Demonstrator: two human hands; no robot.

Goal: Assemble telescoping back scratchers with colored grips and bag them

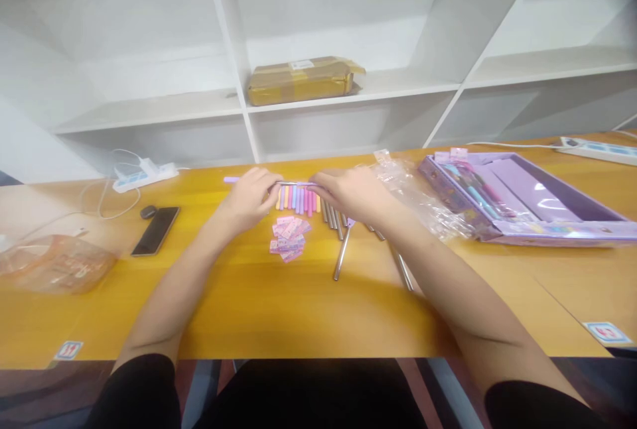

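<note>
My left hand [253, 195] and my right hand [351, 191] are closed around a slim silver-and-purple stick [294, 183], held level. Its purple end juts out left of my left hand; what kind of stick it is, I cannot tell. Just below it lies a row of short coloured sticks [299, 199] in pink, purple, blue and yellow. Nearer me is a loose pile of small pink printed cards [288, 238]. Several silver tubes [342, 254] lie beneath and beside my right hand and forearm, partly hidden by them.
Crumpled clear plastic wrap [423, 200] lies right of my right hand, beside an open purple box [537, 197] holding packaged items. On the left are a phone [156, 231], a power strip [144, 177] and an orange plastic bag [57, 263]. A taped parcel [303, 81] sits on the shelf.
</note>
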